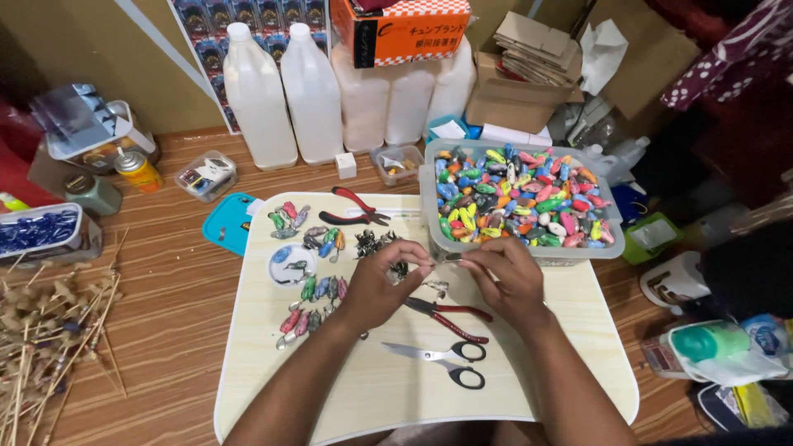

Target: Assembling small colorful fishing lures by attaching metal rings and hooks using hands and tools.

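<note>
Head view, fingers (420,263) hiding tiny piece

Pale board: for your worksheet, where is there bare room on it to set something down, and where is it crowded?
The pale board is bare along its right side, below the bin of coloured pieces, and at the near left corner. Crowded: upper left with small lures, and the middle with both hands, pliers and scissors.

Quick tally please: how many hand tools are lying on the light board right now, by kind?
Pliers with red handles: 2, one near the board's top edge and one just below the hands
Scissors with black handles: 1
Total: 3 tools on the light board
</note>
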